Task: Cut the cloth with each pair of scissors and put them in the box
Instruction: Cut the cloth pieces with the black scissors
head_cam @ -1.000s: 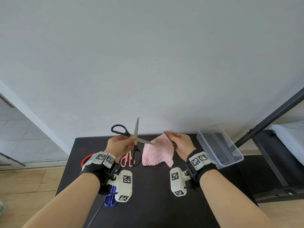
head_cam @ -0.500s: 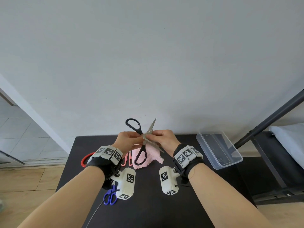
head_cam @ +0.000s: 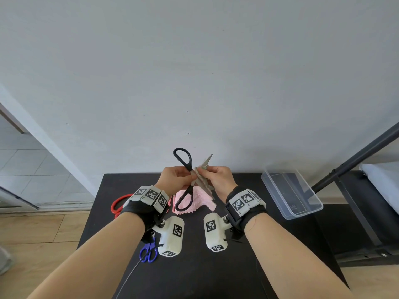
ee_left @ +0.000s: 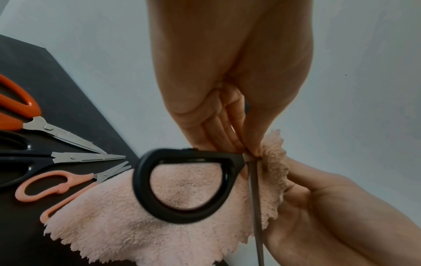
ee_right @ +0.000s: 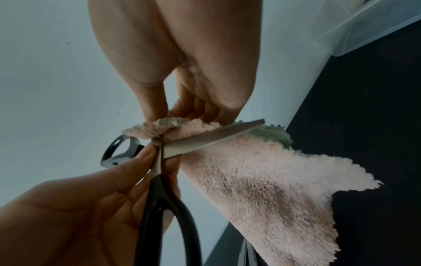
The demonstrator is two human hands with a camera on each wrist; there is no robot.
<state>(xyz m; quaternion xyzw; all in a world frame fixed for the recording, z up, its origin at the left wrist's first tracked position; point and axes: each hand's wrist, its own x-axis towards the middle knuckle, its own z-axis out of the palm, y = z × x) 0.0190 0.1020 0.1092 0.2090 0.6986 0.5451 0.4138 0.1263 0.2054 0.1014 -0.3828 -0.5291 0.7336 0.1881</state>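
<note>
We hold the large black-handled steel scissors (head_cam: 187, 180) raised above the black tabletop (head_cam: 216, 272), blades spread wide in an X. Our left hand (head_cam: 174, 179) pinches them near the pivot, fingers and thumb pressed around the metal just beyond the handle loops; no finger sits inside a loop. Our right hand (head_cam: 218, 180) pinches the upper edge of the fluffy pink cloth with a zigzag edge (head_cam: 201, 201), bunching it against the crossing of the blades. In the right wrist view one blade lies across the cloth while the rest of the cloth hangs down toward the tabletop.

Left of the cloth on the tabletop lie the red-handled scissors (head_cam: 117, 205), another black-handled pair (ee_left: 41, 158) and the small pink-handled scissors (ee_left: 61, 187), whose handle touches the cloth's edge. The blue-handled scissors (head_cam: 149, 252) lie nearer to us than the cloth, partly hidden by the left wrist camera. The clear plastic box (head_cam: 291, 195) stands to the right of the cloth, well apart from it.
</note>
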